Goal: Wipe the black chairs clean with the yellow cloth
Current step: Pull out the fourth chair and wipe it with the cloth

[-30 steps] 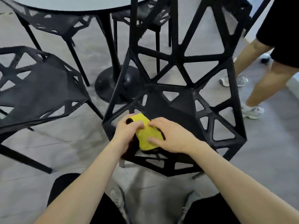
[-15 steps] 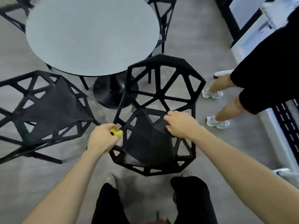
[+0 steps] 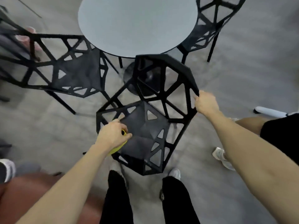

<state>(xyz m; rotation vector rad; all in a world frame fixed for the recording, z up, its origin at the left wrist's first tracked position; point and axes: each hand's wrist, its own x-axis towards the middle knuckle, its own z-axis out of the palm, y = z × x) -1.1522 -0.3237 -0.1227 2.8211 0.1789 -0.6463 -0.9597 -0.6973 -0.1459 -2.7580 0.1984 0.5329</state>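
yellow cloth (image 3: 116, 149) under left hand (image 3: 113, 135); right hand (image 3: 206, 102) grips black chair (image 3: 145, 126).

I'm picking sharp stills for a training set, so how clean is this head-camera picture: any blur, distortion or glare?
Head view: motion blur smears the left black chair and the floor; the near chair, left hand and right hand are only slightly soft. Wide-angle bending curves the edges and stretches both forearms. Lighting is soft and even, with no glare on the round table; the yellow cloth is mostly hidden.

Bare forearms (image 3: 77, 180), black trousers (image 3: 116, 199), grey shoes (image 3: 175, 172)
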